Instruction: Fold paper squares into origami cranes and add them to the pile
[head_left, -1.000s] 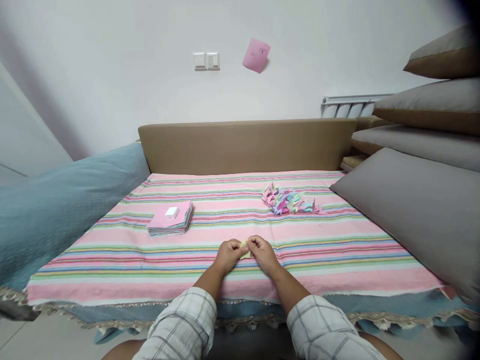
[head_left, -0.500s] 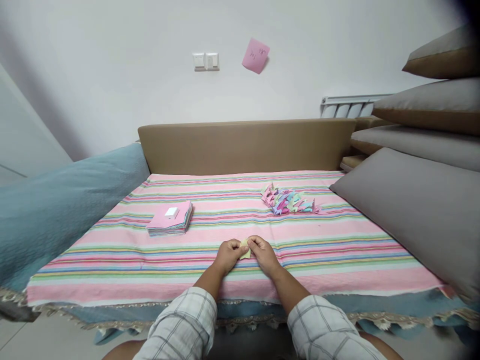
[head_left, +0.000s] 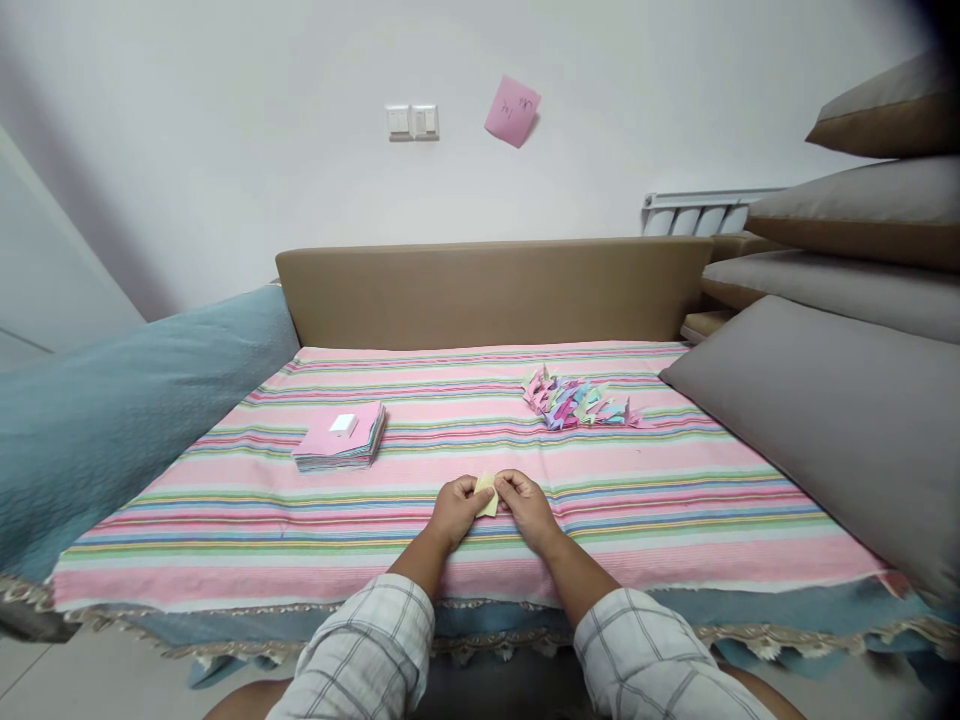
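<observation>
Both aslant inward: left hand [head_left: 454,510] and right hand [head_left: 529,512], yellow paper [head_left: 490,507] between.

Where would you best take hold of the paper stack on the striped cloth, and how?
Probably grip the paper stack by its left and right sides, coming in from the near edge. It lies flat in many thin layers, so squeezing both sides should keep them together; the white block rests on top, so keep everything level.

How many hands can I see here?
2: the left hand at the left side of the small yellow paper, the right hand at its right side. No other hands show.
</observation>
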